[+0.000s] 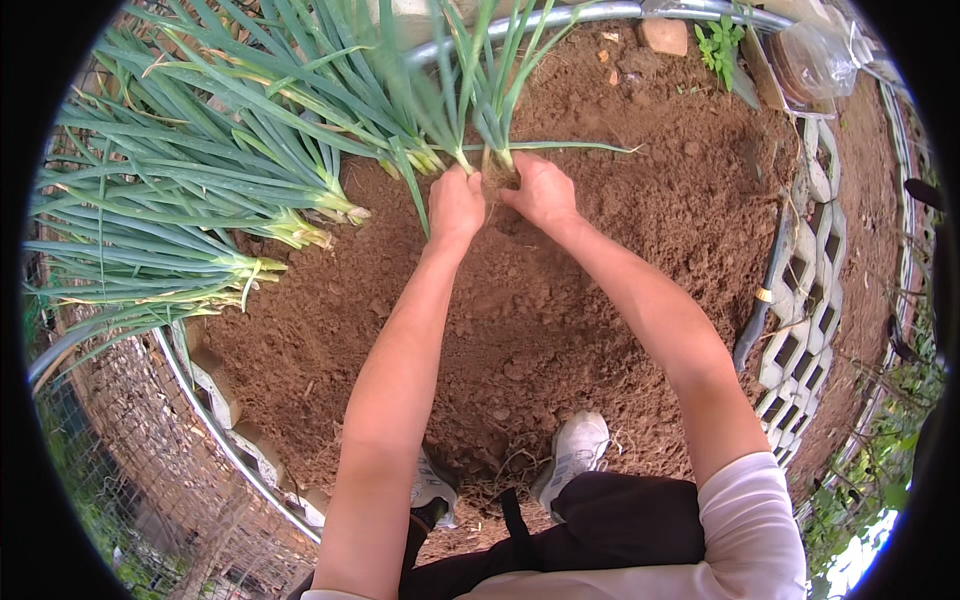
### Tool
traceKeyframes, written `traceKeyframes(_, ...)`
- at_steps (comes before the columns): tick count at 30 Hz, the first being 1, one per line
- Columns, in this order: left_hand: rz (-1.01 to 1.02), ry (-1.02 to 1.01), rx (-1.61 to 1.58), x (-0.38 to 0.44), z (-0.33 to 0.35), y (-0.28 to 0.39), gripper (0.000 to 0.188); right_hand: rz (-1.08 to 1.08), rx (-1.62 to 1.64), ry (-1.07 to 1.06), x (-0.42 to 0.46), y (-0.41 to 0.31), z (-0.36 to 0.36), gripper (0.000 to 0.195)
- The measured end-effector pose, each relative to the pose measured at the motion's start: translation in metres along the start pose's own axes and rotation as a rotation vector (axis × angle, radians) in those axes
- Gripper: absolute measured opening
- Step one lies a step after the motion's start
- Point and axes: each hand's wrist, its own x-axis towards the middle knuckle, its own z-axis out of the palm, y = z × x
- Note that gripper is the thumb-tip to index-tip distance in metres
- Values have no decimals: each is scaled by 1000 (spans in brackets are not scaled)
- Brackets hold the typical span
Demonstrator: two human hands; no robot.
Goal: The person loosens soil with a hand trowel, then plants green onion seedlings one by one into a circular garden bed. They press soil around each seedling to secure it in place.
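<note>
Both my hands are at the far middle of a bed of loose brown soil (525, 315). The fingers of my left hand (456, 206) are closed around the pale base of a clump of green onions (448, 124), whose leaves are partly blurred. Close beside it, my right hand (541, 189) grips the lower stems of a second, smaller onion clump (491, 120). Thin pale roots (495, 176) show between the two hands. Several more bunches of green onions (247, 195) lie to the left, with their white bases towards the soil and their leaves pointing outward.
Pale perforated blocks (799, 300) edge the bed on the right. A long hand tool with a dark handle (750, 330) leans there. A metal pipe (570, 13) curves along the far side, near a brick (664, 36) and a clear plastic container (817, 64). Wire mesh (142, 465) stands left.
</note>
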Motion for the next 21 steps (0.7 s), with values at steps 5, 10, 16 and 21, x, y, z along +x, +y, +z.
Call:
traceKeyframes(5, 14, -2, 168, 8, -4, -11, 21, -38, -165, 38, 4, -3, 4, 21)
traceKeyframes(10, -64, -26, 63, 11, -7, -13, 19, 23, -179, 48, 7, -5, 7, 14)
traceKeyframes(16, 107, 212, 33, -26, -13, 18, 32, -10, -101, 44, 10, 9, 8, 15)
traceKeyframes(21, 39, 120, 157, -21, -6, 32, 32, -15, 62, -66, 5, 13, -13, 22)
